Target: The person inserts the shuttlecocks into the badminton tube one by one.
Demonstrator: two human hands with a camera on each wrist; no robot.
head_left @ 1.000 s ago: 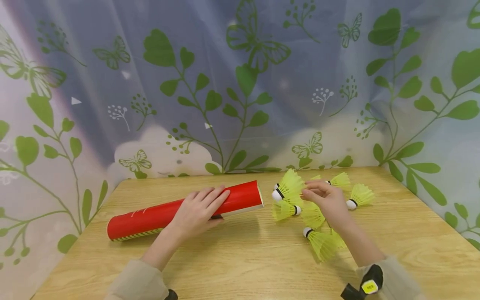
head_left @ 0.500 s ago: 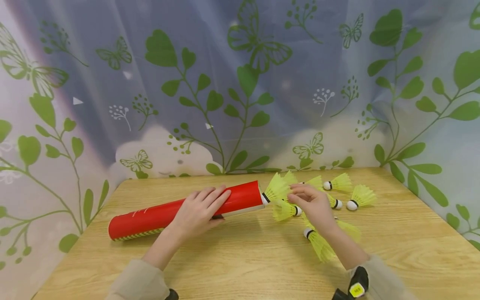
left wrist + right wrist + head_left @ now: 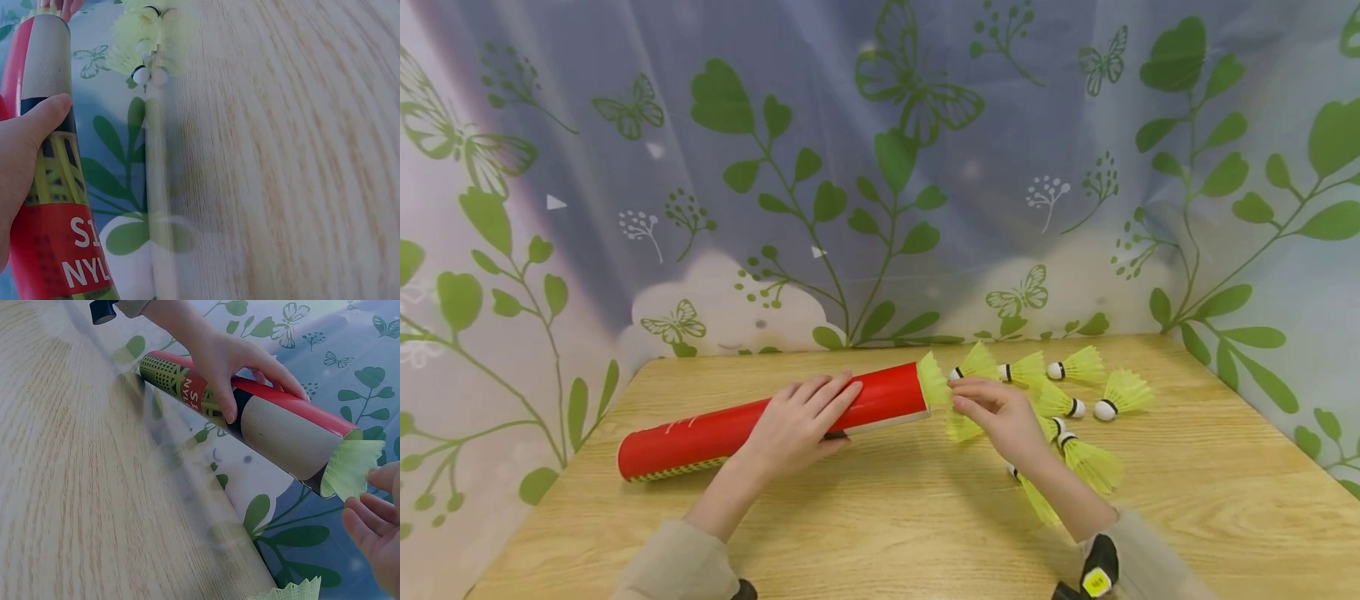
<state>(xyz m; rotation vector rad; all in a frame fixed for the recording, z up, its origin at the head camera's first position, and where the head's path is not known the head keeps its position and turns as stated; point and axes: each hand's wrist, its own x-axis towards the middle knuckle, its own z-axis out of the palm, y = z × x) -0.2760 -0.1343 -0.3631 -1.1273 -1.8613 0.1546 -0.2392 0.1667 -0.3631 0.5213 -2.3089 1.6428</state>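
A red cardboard tube [image 3: 692, 432] slants across the table, its open end raised toward the right. My left hand [image 3: 797, 421] grips it around the middle; in the left wrist view the thumb lies over its printed side. At the tube's mouth a yellow shuttlecock [image 3: 932, 379] is partly inside, cork end hidden and flared skirt sticking out. My right hand [image 3: 1006, 417] holds that skirt's edge at the fingertips, as the right wrist view shows with the skirt [image 3: 355, 467] between tube and fingers.
Several yellow shuttlecocks with white corks lie loose at the right, among them one by the far edge [image 3: 1081, 365], one farther right [image 3: 1126, 393] and one near the right forearm [image 3: 1093, 465]. A leaf-patterned curtain [image 3: 760, 275] hangs behind the wooden table [image 3: 880, 525].
My right hand has carried the shuttlecock left from the group to the tube's mouth and pushed its cork end inside. The left hand and tube have stayed nearly still.
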